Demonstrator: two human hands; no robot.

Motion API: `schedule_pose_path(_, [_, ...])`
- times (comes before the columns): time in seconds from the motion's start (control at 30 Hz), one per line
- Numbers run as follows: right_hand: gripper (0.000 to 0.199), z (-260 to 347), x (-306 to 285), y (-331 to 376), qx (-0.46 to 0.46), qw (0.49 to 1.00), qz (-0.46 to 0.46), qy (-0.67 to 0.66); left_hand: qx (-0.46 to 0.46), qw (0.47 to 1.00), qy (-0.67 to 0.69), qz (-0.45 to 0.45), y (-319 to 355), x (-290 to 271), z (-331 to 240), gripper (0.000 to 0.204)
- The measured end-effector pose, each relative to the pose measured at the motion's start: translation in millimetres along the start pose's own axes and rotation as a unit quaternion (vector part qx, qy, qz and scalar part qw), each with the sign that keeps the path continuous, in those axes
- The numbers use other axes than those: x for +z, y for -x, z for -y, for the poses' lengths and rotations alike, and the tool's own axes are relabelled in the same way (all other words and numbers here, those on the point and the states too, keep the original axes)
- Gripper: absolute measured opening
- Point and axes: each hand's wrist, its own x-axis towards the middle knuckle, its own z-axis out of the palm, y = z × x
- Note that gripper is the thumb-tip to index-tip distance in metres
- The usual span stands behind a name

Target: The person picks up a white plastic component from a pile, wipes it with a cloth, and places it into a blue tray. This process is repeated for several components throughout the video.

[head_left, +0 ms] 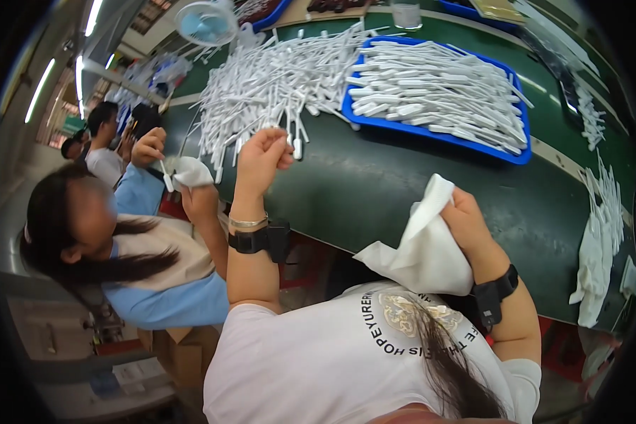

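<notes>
My left hand [265,159] is closed at the near edge of a loose heap of thin white plastic sticks [261,81]. Its fingertips pinch one white stick [297,147] with a wider, paddle-like end; part of it is hidden by the fingers. On the right, close to my body, my right hand [468,220] grips a bunched white cloth [425,240], which hangs over the table's front edge. Beyond the hands, a blue tray [431,133] holds many similar sticks laid roughly side by side.
Beside me on the left, a co-worker's hands [180,169] hold a white cloth and a white stick. More sticks and a white cloth [592,272] lie at the far right of the green table [346,191]. A clear cup [406,15] and a light-blue round container [206,25] stand at the back.
</notes>
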Motion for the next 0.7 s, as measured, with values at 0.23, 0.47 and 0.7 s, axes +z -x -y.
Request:
schedule_pose_path(0.23, [0.017,10,9,2,0.039,0.999,0.001,-0.008,0.050,0.869,-0.482,-0.101,-10,-3,36,0.034])
schedule_pose_path(0.47, [0.018,10,12,3,0.038,0.999,-0.004,-0.009,-0.020,0.804,-0.594,-0.023,-35,-10,36,0.033])
schedule_pose_path(0.7, [0.018,10,6,4,0.044,0.999,0.001,-0.012,-0.146,0.975,-0.154,0.066,13,-22,39,0.020])
